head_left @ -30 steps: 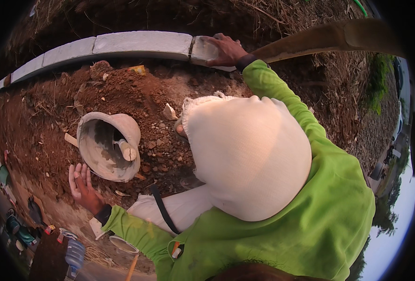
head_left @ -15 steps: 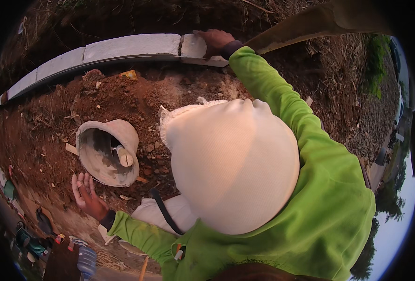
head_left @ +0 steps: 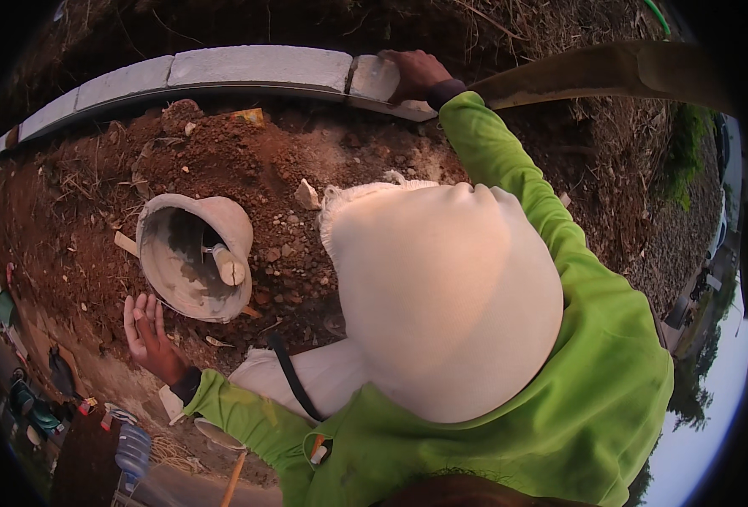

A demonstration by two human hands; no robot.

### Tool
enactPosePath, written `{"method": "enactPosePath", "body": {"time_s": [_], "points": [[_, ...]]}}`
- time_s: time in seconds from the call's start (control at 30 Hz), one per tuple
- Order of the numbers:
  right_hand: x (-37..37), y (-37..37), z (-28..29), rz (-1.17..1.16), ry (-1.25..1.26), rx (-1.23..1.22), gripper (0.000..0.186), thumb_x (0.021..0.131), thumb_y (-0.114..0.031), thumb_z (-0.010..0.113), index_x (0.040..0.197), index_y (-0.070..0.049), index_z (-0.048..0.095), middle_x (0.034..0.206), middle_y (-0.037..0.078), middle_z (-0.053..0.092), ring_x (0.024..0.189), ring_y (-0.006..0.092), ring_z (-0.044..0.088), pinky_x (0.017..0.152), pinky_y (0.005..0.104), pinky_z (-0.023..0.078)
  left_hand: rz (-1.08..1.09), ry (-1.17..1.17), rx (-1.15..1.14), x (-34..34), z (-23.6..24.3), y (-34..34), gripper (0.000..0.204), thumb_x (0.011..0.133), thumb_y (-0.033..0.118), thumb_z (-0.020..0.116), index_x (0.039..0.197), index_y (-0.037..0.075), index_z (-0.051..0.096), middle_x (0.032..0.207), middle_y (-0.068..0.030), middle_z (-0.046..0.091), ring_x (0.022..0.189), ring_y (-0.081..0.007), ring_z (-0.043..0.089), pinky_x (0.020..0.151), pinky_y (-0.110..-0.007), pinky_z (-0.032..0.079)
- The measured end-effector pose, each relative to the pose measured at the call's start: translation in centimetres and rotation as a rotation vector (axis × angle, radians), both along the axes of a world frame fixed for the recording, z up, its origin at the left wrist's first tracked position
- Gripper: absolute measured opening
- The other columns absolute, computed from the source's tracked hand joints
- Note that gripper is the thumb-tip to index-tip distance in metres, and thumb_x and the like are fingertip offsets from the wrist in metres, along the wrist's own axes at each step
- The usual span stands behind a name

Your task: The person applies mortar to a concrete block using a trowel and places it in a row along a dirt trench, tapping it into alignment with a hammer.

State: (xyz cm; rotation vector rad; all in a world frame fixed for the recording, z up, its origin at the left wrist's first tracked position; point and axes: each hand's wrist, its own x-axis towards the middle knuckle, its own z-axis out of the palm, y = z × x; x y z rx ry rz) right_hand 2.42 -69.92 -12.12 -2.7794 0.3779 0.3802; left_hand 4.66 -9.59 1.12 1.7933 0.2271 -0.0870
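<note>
My right hand (head_left: 418, 74) grips the end of a short pale block (head_left: 374, 78), the last one in a low row. Its fingers lie over the top and the thumb is on the near face. Beside it runs a long pale block (head_left: 260, 68) with a narrow gap between the two. My left hand (head_left: 152, 342) is held out, fingers stretched and nothing in it. It is just below a grey, mortar-stained bucket (head_left: 222, 215) tipped toward the left. Inside the bucket rests a tool with a wooden handle (head_left: 228, 268); its working end is hidden.
My cream-clothed knee (head_left: 450, 304) fills the middle. A pale stone (head_left: 307, 194) lies beside it on reddish soil. A wide brown board (head_left: 593, 76) extends right from the row's end. A blue water jug (head_left: 133, 448) and a wooden-handled tool (head_left: 233, 477) are at lower left.
The view has shifted, so the block row sits higher and further right. A pale stone shows beside my knee. My right hand stays on the block; the left stays open near the bucket.
</note>
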Motion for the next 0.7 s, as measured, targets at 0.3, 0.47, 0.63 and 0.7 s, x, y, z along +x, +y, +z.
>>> {"method": "enactPosePath", "body": {"time_s": [0.3, 0.47, 0.63, 0.7], "points": [[0.0, 0.3, 0.3, -0.043, 0.007, -0.020, 0.097, 0.052, -0.032, 0.092, 0.141, -0.016, 0.057, 0.121, 0.015, 0.070, 0.115, 0.0358, 0.066, 0.099, 0.0470, 0.053, -0.011, -0.011, -0.012, 0.2, -0.1, 0.2, 0.050, 0.107, 0.024, 0.054, 0.144, -0.008, 0.044, 0.133, -0.0235, 0.059, 0.122, -0.0309, 0.062, 0.108, -0.043, 0.047], [-0.1, 0.1, 1.4, -0.045, -0.026, -0.082, 0.097, 0.053, -0.033, 0.091, 0.142, -0.020, 0.055, 0.122, 0.013, 0.068, 0.116, 0.0363, 0.064, 0.097, 0.0494, 0.054, 0.020, -0.018, -0.027, 0.0, 0.0, 0.6, 0.049, 0.106, 0.022, 0.054, 0.144, -0.008, 0.046, 0.133, -0.0232, 0.060, 0.122, -0.0311, 0.062, 0.107, -0.042, 0.047], [-0.6, 0.3, 2.9, -0.065, -0.134, -0.156, 0.103, 0.055, -0.035, 0.090, 0.147, -0.016, 0.049, 0.123, 0.017, 0.067, 0.115, 0.0381, 0.062, 0.099, 0.0462, 0.051, 0.033, -0.014, -0.020, 0.0, 0.0, 0.9, 0.047, 0.106, 0.021, 0.054, 0.143, -0.007, 0.048, 0.133, -0.0225, 0.060, 0.123, -0.0310, 0.061, 0.108, -0.041, 0.047], [-0.5, 1.2, 4.9, -0.109, -0.180, -0.184, 0.102, 0.056, -0.035, 0.090, 0.147, -0.016, 0.049, 0.125, 0.016, 0.066, 0.114, 0.0392, 0.062, 0.098, 0.0467, 0.052, 0.029, -0.013, -0.019, 0.0, 0.0, 1.1, 0.047, 0.106, 0.021, 0.054, 0.143, -0.007, 0.048, 0.134, -0.0219, 0.060, 0.123, -0.0302, 0.061, 0.108, -0.041, 0.047]]}}
